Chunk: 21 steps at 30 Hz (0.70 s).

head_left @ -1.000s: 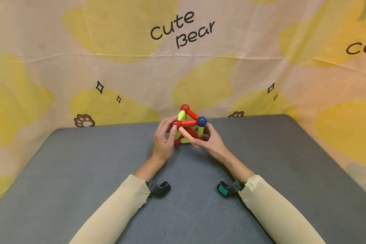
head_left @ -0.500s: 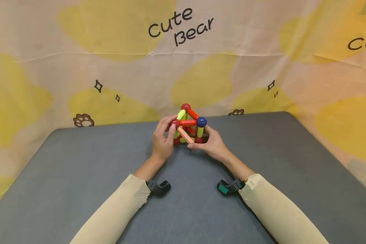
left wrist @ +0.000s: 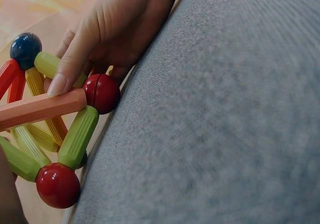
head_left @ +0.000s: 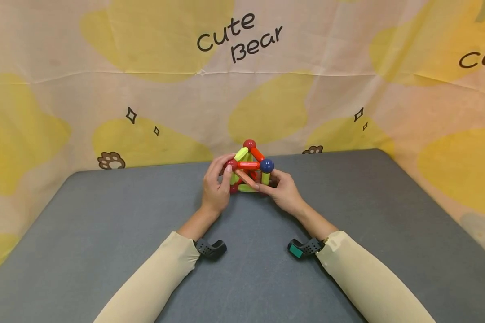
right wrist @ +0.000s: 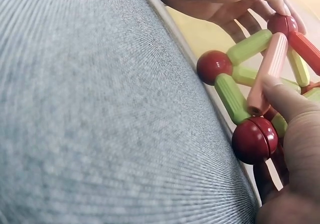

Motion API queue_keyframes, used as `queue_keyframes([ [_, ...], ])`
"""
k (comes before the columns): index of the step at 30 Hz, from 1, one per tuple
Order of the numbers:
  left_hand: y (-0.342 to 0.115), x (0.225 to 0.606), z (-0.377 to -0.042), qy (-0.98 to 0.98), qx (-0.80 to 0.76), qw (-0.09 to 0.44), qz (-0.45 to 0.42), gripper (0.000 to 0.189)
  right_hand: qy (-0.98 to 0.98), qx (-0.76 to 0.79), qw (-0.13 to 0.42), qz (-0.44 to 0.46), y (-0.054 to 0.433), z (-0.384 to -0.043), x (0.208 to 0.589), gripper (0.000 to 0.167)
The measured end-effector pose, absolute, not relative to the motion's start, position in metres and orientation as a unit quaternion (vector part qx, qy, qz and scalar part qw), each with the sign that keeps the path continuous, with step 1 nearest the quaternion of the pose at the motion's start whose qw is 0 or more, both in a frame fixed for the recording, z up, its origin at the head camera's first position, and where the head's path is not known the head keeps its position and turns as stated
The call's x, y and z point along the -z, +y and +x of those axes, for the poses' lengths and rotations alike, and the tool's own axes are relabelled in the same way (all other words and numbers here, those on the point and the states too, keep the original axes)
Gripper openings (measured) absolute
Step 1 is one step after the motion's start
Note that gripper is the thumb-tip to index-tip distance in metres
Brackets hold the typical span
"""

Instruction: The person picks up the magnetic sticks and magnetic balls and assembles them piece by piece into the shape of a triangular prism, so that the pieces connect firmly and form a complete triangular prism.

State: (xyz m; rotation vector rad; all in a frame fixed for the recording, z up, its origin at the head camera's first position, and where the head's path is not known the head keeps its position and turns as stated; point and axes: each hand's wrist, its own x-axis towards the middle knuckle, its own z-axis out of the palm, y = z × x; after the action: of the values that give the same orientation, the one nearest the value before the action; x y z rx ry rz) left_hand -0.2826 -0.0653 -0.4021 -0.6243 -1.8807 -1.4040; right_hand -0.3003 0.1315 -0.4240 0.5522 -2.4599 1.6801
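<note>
A frame of magnetic sticks and balls (head_left: 248, 165) stands near the table's far edge between both hands. My left hand (head_left: 216, 186) holds its near upper-left red ball (head_left: 232, 165). With thumb and fingers, my right hand (head_left: 284, 193) grips the lower end of a salmon stick (head_left: 245, 178), which slants from that ball toward the lower right red ball (right wrist: 255, 140). Stick and lower ball look very close in the right wrist view; I cannot tell whether they touch. A blue ball (head_left: 266, 166) and another red ball (head_left: 249, 144) sit on top, joined by red and green sticks.
The grey table (head_left: 242, 278) spreads around both forearms. Behind it hangs a yellow and pink printed cloth (head_left: 165, 98). Each wrist wears a dark strap, the left strap (head_left: 211, 248) and the right strap (head_left: 305, 248).
The frame has shifted slightly, its blue ball lower and its back top ball lower and rightward. My right thumb has moved a little up and right with the salmon stick's lower end.
</note>
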Motion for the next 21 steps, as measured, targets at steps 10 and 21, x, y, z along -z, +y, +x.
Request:
queue_keyframes([
  [10,-0.066,0.411,-0.293,-0.728,0.534,0.348,-0.252,0.031,-0.805,-0.558,0.088,0.179,0.134,-0.303,0.425,0.025],
  [21,-0.069,0.426,-0.303,-0.728,0.528,0.347,-0.267,0.033,-0.802,-0.572,0.029,0.168,0.143,-0.303,0.427,0.043],
])
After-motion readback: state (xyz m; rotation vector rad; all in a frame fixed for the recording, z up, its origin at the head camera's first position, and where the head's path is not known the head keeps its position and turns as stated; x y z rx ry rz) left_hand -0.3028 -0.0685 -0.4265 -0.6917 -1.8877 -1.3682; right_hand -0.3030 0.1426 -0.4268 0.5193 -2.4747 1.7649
